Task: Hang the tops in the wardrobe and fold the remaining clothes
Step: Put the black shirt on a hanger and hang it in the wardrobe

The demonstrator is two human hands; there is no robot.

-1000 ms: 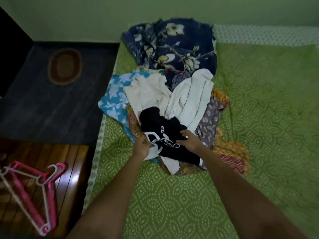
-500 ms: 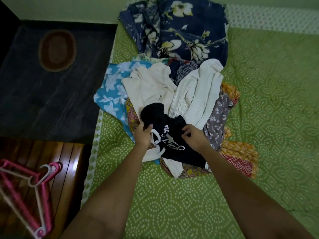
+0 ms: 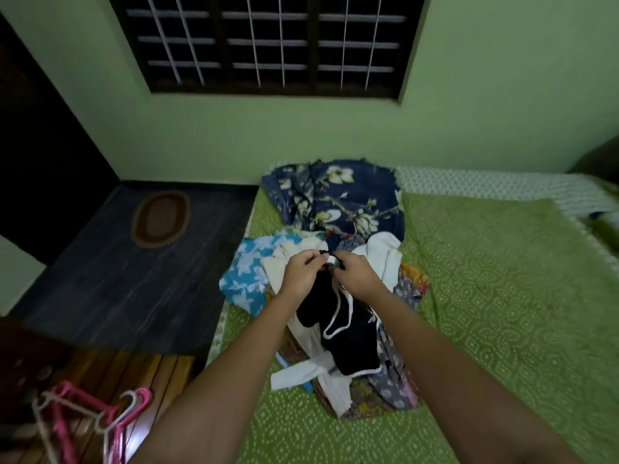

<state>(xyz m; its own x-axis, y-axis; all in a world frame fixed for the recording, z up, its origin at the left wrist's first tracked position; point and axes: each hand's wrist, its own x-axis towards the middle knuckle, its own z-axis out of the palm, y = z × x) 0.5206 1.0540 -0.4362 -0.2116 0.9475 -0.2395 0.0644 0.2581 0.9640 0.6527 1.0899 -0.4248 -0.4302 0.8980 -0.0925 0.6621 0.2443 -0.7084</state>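
Note:
A black top with white trim [image 3: 348,333] hangs from both my hands above the clothes pile. My left hand [image 3: 301,274] and my right hand [image 3: 358,274] pinch its upper edge close together, fingers curled. Below lies the pile: a cream top [image 3: 281,266], a white ribbed garment [image 3: 385,259], a light-blue floral piece [image 3: 248,272], a navy floral cloth [image 3: 338,195] and patterned fabrics [image 3: 398,393]. Pink and white hangers [image 3: 100,420] lie on a wooden surface at the lower left.
The pile rests on a bed with a green patterned cover [image 3: 502,296]. Dark floor with an oval brown mat [image 3: 160,217] is to the left. A barred window [image 3: 268,41] is in the green wall behind. A dark door or wardrobe side [image 3: 37,155] stands at far left.
Both hands have lifted the black top off the pile and come together at its upper edge. The head has tilted up, bringing the window and wall into view.

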